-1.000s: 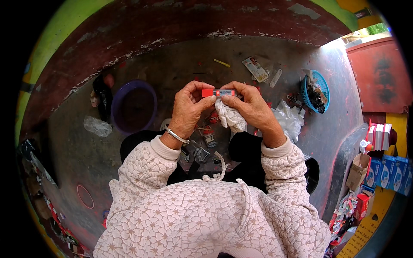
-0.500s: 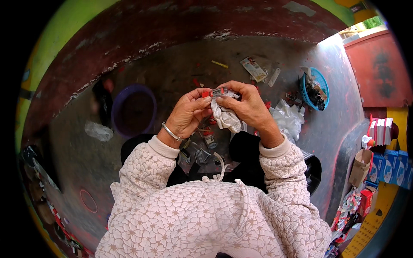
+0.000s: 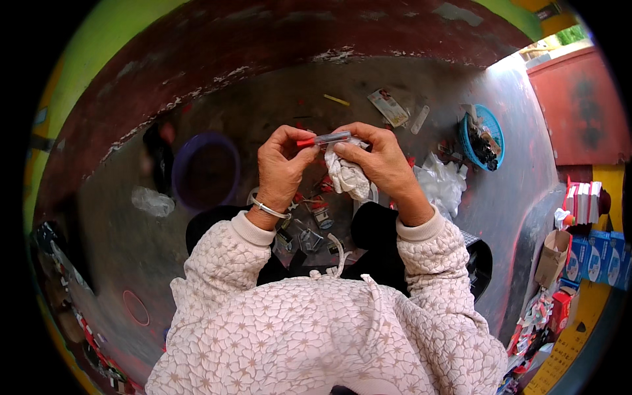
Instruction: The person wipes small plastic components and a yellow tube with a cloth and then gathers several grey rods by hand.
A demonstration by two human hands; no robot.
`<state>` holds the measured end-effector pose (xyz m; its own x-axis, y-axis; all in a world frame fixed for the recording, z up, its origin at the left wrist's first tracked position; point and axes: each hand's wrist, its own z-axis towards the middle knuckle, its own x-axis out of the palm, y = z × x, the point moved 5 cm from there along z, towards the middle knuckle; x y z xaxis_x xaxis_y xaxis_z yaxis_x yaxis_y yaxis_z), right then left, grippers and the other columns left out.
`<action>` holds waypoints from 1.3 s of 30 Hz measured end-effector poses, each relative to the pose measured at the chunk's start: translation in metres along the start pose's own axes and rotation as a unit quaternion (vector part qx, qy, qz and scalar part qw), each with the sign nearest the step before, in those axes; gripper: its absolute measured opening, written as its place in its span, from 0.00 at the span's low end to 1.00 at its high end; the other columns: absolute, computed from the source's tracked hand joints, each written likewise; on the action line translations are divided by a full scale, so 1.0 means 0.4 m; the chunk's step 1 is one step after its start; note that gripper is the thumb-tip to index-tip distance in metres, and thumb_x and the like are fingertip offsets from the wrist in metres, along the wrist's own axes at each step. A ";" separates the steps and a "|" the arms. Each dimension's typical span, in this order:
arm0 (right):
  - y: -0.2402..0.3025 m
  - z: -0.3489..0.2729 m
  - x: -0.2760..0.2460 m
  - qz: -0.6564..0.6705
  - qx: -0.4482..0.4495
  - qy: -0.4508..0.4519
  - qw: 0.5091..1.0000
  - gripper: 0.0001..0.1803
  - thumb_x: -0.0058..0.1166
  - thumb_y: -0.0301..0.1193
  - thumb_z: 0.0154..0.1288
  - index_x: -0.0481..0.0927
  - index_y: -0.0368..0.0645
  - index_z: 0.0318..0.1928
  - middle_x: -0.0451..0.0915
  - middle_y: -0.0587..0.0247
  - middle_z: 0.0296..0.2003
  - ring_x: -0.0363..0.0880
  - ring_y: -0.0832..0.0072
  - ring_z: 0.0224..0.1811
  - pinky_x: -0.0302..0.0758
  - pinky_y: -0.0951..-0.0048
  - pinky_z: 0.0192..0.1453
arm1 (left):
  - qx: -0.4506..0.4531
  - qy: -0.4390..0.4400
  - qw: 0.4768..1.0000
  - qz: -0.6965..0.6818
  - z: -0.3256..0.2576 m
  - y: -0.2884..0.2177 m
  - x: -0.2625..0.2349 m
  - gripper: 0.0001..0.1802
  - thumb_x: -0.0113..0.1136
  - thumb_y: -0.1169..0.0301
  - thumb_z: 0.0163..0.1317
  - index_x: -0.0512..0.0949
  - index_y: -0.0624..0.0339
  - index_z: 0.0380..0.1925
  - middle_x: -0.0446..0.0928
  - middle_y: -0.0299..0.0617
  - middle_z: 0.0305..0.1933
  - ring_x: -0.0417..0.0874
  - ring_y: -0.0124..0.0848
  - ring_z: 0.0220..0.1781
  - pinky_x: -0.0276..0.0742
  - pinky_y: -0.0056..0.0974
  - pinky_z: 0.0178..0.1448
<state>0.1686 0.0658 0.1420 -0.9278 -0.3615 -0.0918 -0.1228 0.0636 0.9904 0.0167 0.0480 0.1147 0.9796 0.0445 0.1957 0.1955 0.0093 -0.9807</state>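
Out in front of me, both hands meet at a small clear tube with a red end (image 3: 331, 137). My left hand (image 3: 280, 168) is closed, pinching the red end between thumb and fingers; a pale bangle circles that wrist. The clear end is gripped by my right hand (image 3: 378, 160), which also holds a crumpled whitish cloth (image 3: 347, 176) that hangs beneath the tube. What is inside the tube is too small to make out. Below the hands, between my knees, several red and clear small pieces (image 3: 320, 216) lie on the floor.
A purple basin (image 3: 176, 172) stands to the left, near a clear plastic bag (image 3: 153, 201). On the right are white plastic bags (image 3: 440, 183) and a blue basket (image 3: 499, 135) with rubbish in it. Blue boxes (image 3: 596, 257) and a brown carton (image 3: 552, 257) line the right side.
My left hand has turned and rolled upward round the red end, and more of the clear tube shows between the hands. My right hand and the cloth have barely moved.
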 end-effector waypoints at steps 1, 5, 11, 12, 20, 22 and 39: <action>-0.001 0.000 0.002 0.021 0.002 -0.001 1.000 0.11 0.53 0.27 0.55 0.76 0.34 0.38 0.78 0.65 0.28 0.74 0.83 0.30 0.71 0.81 0.34 | 0.013 -0.001 1.000 0.006 -0.002 -0.003 0.002 0.08 0.58 0.82 0.50 0.72 0.63 0.31 0.75 0.36 0.31 0.76 0.21 0.32 0.74 0.25 0.38; -0.005 0.002 0.006 0.050 0.025 0.000 0.998 0.11 0.52 0.27 0.56 0.76 0.34 0.39 0.78 0.65 0.28 0.74 0.84 0.30 0.70 0.83 0.34 | 0.049 -0.005 0.998 0.033 -0.007 -0.012 -0.001 0.08 0.59 0.83 0.49 0.73 0.63 0.30 0.75 0.35 0.30 0.75 0.19 0.33 0.73 0.24 0.38; -0.006 0.004 -0.003 0.052 0.027 -0.010 0.998 0.11 0.52 0.28 0.57 0.76 0.33 0.38 0.78 0.66 0.28 0.73 0.85 0.29 0.70 0.83 0.33 | -0.004 0.016 1.000 -0.006 -0.009 -0.027 0.010 0.07 0.57 0.78 0.54 0.73 0.65 0.34 0.77 0.38 0.32 0.76 0.21 0.32 0.74 0.25 0.38; -0.015 0.007 -0.006 0.057 0.028 -0.008 0.998 0.11 0.52 0.28 0.57 0.76 0.33 0.38 0.78 0.66 0.28 0.73 0.85 0.29 0.70 0.83 0.32 | -0.025 0.023 0.999 -0.025 -0.008 -0.024 0.010 0.08 0.57 0.76 0.55 0.73 0.66 0.35 0.77 0.39 0.32 0.77 0.21 0.32 0.74 0.25 0.38; -0.036 0.021 -0.088 0.022 0.026 -0.128 0.991 0.12 0.53 0.28 0.55 0.75 0.32 0.37 0.78 0.63 0.28 0.76 0.80 0.30 0.72 0.79 0.34 | -0.172 0.016 0.976 -0.131 -0.001 0.038 -0.009 0.10 0.54 0.73 0.57 0.73 0.68 0.37 0.78 0.44 0.34 0.78 0.25 0.31 0.76 0.26 0.38; -0.019 0.015 -0.116 -0.061 -0.044 -0.230 0.970 0.12 0.52 0.26 0.54 0.74 0.33 0.39 0.78 0.59 0.29 0.76 0.77 0.31 0.72 0.77 0.37 | -0.174 -0.011 0.977 -0.121 0.001 0.050 -0.013 0.10 0.55 0.74 0.57 0.74 0.68 0.37 0.78 0.44 0.34 0.78 0.25 0.32 0.76 0.26 0.38; 0.069 -0.007 -0.120 -0.202 -0.184 -0.293 0.916 0.06 0.52 0.23 0.51 0.75 0.42 0.33 0.73 0.56 0.31 0.75 0.60 0.29 0.72 0.68 0.31 | 0.066 -0.020 0.983 0.168 -0.031 -0.040 0.014 0.06 0.58 0.82 0.51 0.77 0.66 0.31 0.79 0.39 0.32 0.79 0.25 0.31 0.73 0.25 0.37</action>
<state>0.2106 0.0822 0.1738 -0.8762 0.2824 -0.3905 -0.4702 -0.3229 0.8214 0.0197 0.0357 0.1316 0.9849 0.1065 -0.1365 -0.1487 0.1169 -0.9819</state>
